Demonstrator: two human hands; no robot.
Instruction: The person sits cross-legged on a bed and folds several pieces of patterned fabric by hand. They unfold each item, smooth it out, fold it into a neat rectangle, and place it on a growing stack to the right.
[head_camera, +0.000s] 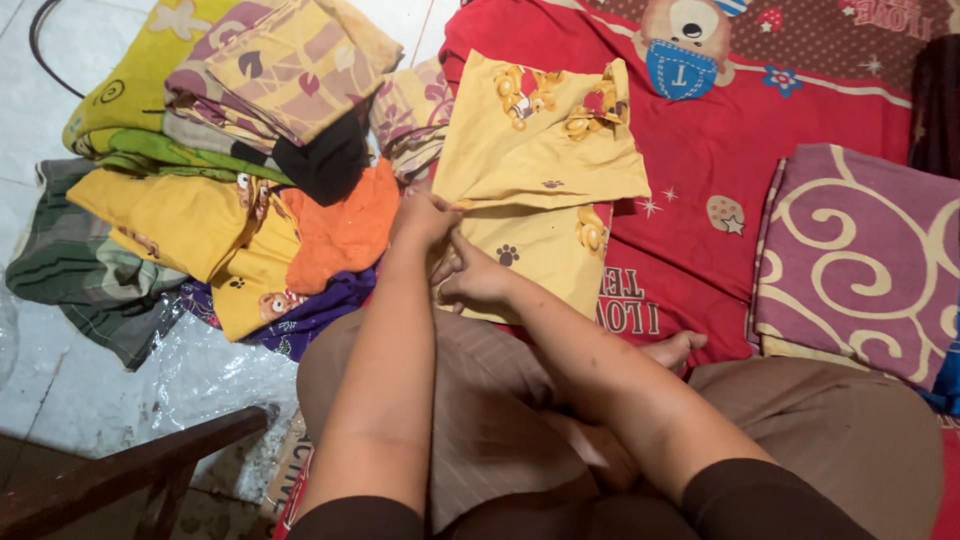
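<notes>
Yellow cloth (540, 170) on red blanket (720, 170) — both hands' grip (425, 220) (475, 280) pinching its edge, tiled floor (40, 100) beside.

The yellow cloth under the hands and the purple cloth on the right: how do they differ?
The yellow cloth carries small bear and paw prints; the purple cloth has large cream swirls. The yellow cloth is partly folded, its top flap turned over, with the left hand and right hand on its lower left edge; no hand touches the purple cloth. Both lie on the red blanket.

Pale tiled floor (40, 110) at left, thin black cable (40, 55) curling across it, dark wooden furniture frame (120, 470) in the lower corner, crinkled clear plastic sheet (215, 375)
</notes>
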